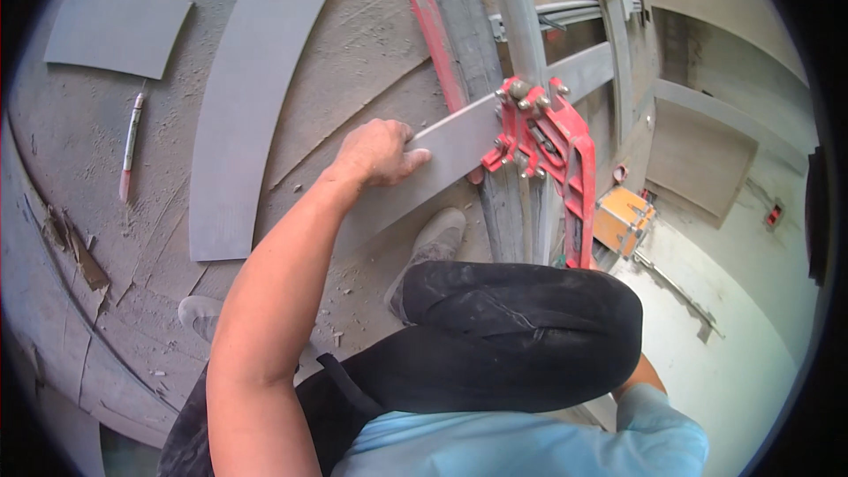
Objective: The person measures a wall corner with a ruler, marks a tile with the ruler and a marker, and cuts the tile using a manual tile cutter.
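Note:
My left hand (375,152) is closed on the upper edge of a long grey board (455,146), thumb on the face toward me and fingers over the far side. The board slants up to the right and passes through a red metal tool (534,128) with several bolts or rollers and a ribbed handle running down to my knee. A second red bar (437,44) lies beyond the board, and its lower end shows below it. My right hand is hidden behind my bent knee; only part of that forearm (643,377) shows.
Two cut grey boards, one long (256,97) and one short (124,31), lie on the dusty floor at left, with a marker pen (131,146) nearby. Metal profiles (517,13) stretch away beyond the tool. An orange box (621,219) stands right, near a metal rod (676,291).

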Motion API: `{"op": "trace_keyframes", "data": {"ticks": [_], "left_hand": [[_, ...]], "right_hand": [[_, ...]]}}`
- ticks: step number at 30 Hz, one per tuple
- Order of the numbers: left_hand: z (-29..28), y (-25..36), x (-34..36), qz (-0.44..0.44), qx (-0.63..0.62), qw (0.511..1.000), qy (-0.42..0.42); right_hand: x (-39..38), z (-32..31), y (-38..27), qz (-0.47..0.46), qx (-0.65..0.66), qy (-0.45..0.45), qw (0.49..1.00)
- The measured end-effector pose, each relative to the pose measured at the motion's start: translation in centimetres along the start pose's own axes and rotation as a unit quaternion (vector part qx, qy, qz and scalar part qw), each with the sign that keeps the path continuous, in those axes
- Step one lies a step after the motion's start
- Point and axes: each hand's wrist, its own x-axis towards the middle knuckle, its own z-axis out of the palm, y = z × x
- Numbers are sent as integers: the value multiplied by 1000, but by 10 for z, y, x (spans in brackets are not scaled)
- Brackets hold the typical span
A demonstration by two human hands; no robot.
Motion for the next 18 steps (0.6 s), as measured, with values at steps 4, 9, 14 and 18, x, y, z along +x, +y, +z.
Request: {"op": "trace_keyframes", "data": {"ticks": [4, 9, 14, 18], "left_hand": [[3, -3, -2, 17, 2, 1000, -10], [4, -4, -1, 23, 12, 1000, 14], [-3, -2, -3, 3, -8, 1000, -15], [5, 0, 1, 13, 11, 1000, 11]], "right_hand": [[-6, -7, -8, 6, -13, -8, 1000], [-22, -25, -11, 19, -21, -28, 999], [-27, -25, -12, 23, -19, -33, 999], [-36, -27, 6, 48, -19, -37, 998]]}}
